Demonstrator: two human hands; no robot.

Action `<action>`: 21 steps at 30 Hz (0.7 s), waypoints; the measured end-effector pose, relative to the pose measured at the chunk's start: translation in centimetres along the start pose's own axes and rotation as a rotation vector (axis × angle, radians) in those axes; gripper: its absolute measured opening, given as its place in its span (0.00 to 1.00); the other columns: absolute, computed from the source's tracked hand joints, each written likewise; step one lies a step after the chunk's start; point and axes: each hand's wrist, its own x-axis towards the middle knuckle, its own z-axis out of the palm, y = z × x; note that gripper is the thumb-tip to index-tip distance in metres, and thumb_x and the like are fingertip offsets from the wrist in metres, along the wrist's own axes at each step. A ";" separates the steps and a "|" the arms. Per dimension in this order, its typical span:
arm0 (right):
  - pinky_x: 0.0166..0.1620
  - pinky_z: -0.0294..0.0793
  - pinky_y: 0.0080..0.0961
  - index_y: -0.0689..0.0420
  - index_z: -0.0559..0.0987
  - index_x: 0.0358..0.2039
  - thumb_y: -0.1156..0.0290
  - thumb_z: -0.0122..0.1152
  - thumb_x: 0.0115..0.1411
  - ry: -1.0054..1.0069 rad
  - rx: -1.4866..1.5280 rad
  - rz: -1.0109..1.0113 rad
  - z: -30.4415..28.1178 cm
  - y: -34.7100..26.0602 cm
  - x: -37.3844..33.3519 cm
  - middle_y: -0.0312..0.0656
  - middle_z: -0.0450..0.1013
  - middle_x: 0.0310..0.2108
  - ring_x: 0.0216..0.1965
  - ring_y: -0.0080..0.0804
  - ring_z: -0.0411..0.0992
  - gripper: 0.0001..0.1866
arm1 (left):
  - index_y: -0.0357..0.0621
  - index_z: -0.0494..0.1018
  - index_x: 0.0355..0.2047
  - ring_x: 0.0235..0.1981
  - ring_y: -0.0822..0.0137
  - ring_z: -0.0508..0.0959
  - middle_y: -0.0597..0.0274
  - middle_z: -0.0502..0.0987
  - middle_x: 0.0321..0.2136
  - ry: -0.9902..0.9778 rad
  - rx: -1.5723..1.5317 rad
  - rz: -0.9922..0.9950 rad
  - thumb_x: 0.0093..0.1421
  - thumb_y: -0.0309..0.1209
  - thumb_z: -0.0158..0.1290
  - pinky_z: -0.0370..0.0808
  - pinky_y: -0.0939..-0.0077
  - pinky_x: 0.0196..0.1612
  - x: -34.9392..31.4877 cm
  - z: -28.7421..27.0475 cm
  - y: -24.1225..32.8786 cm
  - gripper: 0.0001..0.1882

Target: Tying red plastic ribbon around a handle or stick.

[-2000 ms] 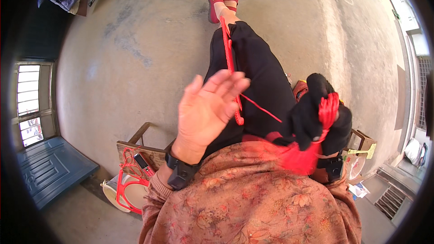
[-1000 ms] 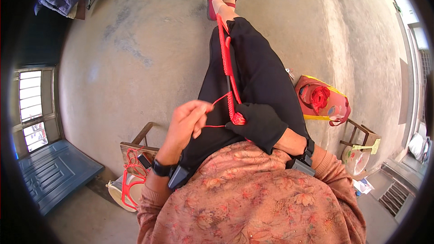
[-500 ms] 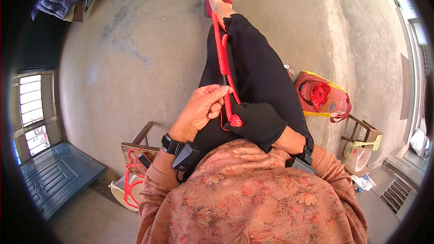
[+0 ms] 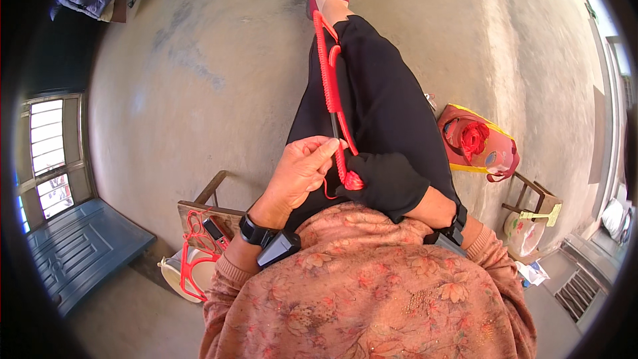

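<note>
A long, narrow frame point(image 4: 330, 83) lies along my legs, much of it closely wound with red cord and a short dark stretch left bare. Beside that dark stretch, my left hand point(image 4: 304, 166) is bare, its thumb and forefinger pinched on the red cord. My right hand point(image 4: 385, 183), in a black glove, closes round the near end of the frame. A bunch of red cord point(image 4: 353, 181) pokes out at its fingers, which are mostly hidden. One loose strand curves below my left fingers.
At left, a wooden stool point(image 4: 232, 219) carries a dark phone-like device point(image 4: 214, 229) and red frames point(image 4: 194, 272), near a pale bucket point(image 4: 171, 272). A red bag point(image 4: 458, 159) holding red cord point(image 4: 474, 139) lies at right, near another stool point(image 4: 548, 199). A blue panel point(image 4: 93, 246) is far left.
My left hand has come slightly nearer to me along the frame, its thumb and finger still pinched. The whole view has shifted a little, and the device on the stool shows more fully.
</note>
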 end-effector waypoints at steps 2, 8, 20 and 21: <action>0.30 0.74 0.30 0.59 0.74 0.48 0.66 0.61 0.55 0.028 0.053 -0.006 -1.4 0.1 -0.1 0.47 0.75 0.29 0.28 0.41 0.76 0.21 | 0.38 0.75 0.36 0.10 0.86 0.57 0.76 0.63 0.14 0.063 0.023 0.023 0.66 0.35 0.51 0.49 0.89 0.11 -0.5 -0.3 0.3 0.11; 0.46 0.73 0.26 0.62 0.78 0.42 0.74 0.64 0.53 0.061 1.379 0.519 -7.7 1.2 -1.7 0.45 0.75 0.45 0.43 0.27 0.74 0.15 | 0.39 0.73 0.39 0.12 0.86 0.54 0.77 0.61 0.14 0.003 0.132 0.041 0.67 0.33 0.49 0.49 0.91 0.13 -5.3 -1.9 1.0 0.09; 0.35 0.73 0.22 0.61 0.78 0.40 0.73 0.64 0.55 0.362 0.424 0.725 -13.4 5.5 -4.9 0.39 0.76 0.29 0.28 0.24 0.73 0.12 | 0.38 0.71 0.37 0.17 0.78 0.68 0.66 0.72 0.23 -0.407 -0.383 0.018 0.68 0.35 0.45 0.61 0.88 0.16 -4.6 -3.9 -0.3 0.12; 0.36 0.74 0.22 0.62 0.77 0.43 0.73 0.62 0.58 0.532 0.702 0.768 -12.7 6.4 -5.0 0.37 0.76 0.31 0.29 0.24 0.73 0.13 | 0.38 0.71 0.37 0.17 0.78 0.68 0.66 0.72 0.23 -0.415 -0.380 0.017 0.68 0.35 0.45 0.61 0.88 0.16 -4.6 -3.3 0.1 0.12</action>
